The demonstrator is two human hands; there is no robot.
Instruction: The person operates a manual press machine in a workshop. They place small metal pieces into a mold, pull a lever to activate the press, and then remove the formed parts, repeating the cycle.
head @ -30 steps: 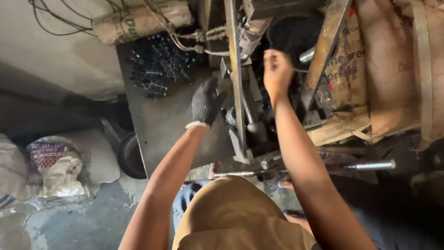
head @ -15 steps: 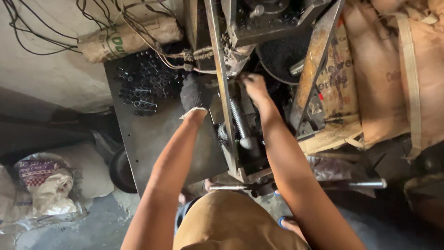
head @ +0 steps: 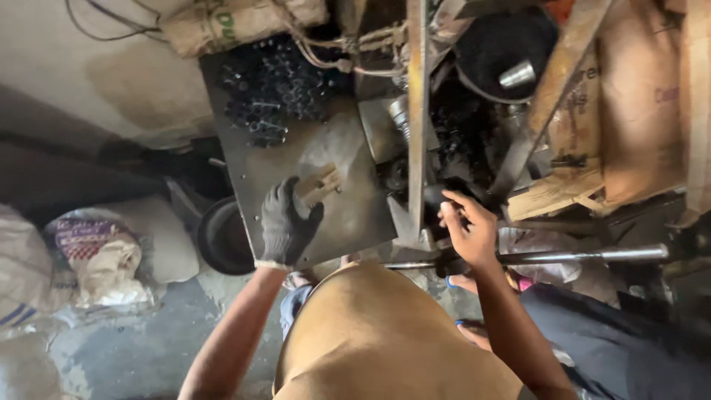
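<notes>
My left hand (head: 285, 222), in a dark grey glove, rests on a grey metal plate (head: 348, 215) and closes its fingers on a small tan wooden piece (head: 324, 182). My bare right hand (head: 466, 231) is wrapped around a black handle (head: 438, 195) at the near side of a greasy machine frame (head: 416, 118). A heap of small black metal parts (head: 274, 89) lies at the far end of the plate, well beyond my left hand.
A long steel rod (head: 585, 255) runs to the right below my right hand. A black round pan (head: 221, 238) sits left of the plate, with filled sacks (head: 96, 255) on the floor. Cardboard and wooden boards (head: 629, 111) stand at the right, and a burlap sack (head: 237, 22) lies at the top.
Both hands have drawn back toward me from the machine's upper part. The left hand dropped onto the plate and closed on the tan piece; the right lowered to the black handle.
</notes>
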